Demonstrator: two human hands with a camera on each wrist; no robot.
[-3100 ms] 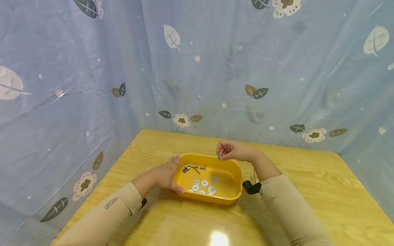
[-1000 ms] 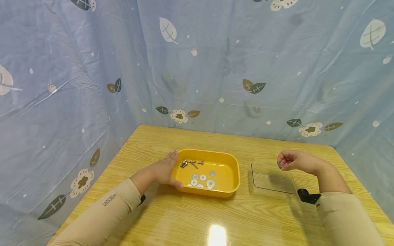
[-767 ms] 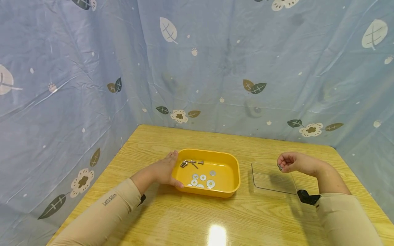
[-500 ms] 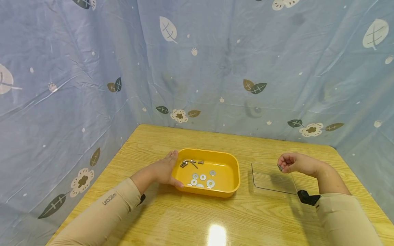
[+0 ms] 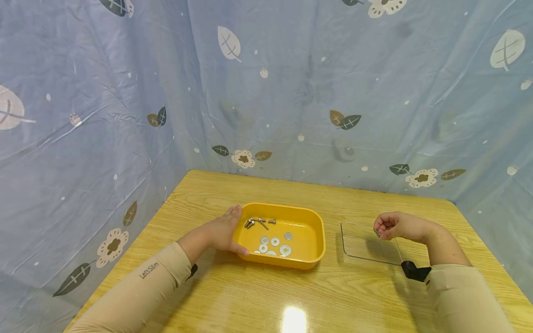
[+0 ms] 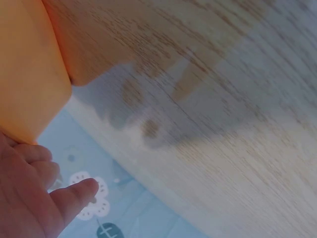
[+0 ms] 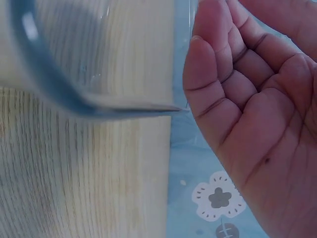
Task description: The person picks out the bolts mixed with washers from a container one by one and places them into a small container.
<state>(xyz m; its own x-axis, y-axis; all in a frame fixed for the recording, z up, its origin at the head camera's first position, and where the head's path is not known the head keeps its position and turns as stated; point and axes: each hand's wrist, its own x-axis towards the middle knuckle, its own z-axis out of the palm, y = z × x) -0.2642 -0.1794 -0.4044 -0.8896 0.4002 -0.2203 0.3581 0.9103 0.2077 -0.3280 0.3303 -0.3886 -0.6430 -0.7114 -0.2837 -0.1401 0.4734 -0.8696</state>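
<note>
My left hand [image 5: 225, 233] holds the left end of a yellow plastic tray [image 5: 312, 264], with the thumb at the near side and the fingers along the end wall. Several screws [image 5: 251, 223] lie at the tray's back left, and several flat washers [image 5: 275, 242] nearer the front. Over a clear box [image 5: 347, 255], my right hand [image 5: 405, 227] pinches a small grey metal piece [image 5: 377, 233]; its exact kind is too small to tell. That piece is hidden in the right wrist view, where curled fingers [image 7: 202, 67] show beside the box's rim [image 7: 133, 110].
Both containers stand on a wood-grain table [image 5: 233, 296], the clear box to the right of the tray with a gap between. A blue patterned curtain [image 5: 287, 92] closes off the back and left. Each wrist wears a black camera mount [image 5: 412, 270].
My right hand has moved from above the yellow tray rightward to above the clear box, carrying the small metal piece, and has since dropped slightly. My left hand stays on the tray.
</note>
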